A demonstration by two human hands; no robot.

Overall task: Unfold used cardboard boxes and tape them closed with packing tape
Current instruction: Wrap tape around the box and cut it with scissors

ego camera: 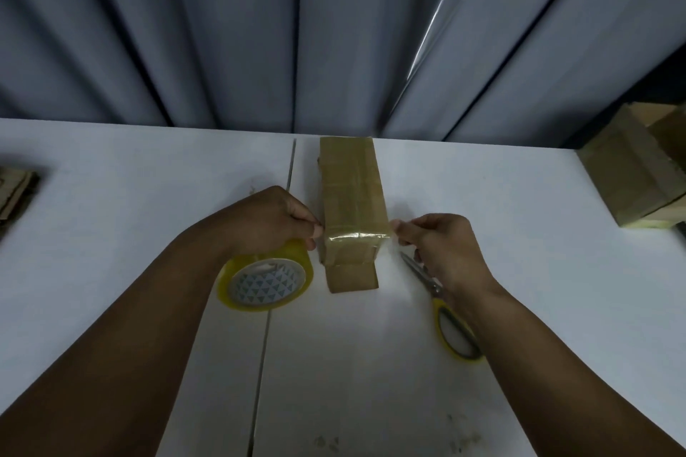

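box [350, 197] reaches table [148, 167] far edge; tape roll [265, 282] just left, scissors [454, 330] just right; table runs wide either side. box narrow, tape-wrapped, near flap out. left hand [267, 215], right hand [441, 245] pinch tape strip [356, 236] ends.

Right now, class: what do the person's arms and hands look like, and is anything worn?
The left forearm and right forearm are bare, with no sleeves in view. The left hand and right hand wear no gloves; no watch, bracelet or ring shows.

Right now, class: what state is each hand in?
Left hand: closed, pinching the tape strip at the cardboard box's left edge, packing tape roll under it.
Right hand: closed, pinching the strip's other end, above the scissors.
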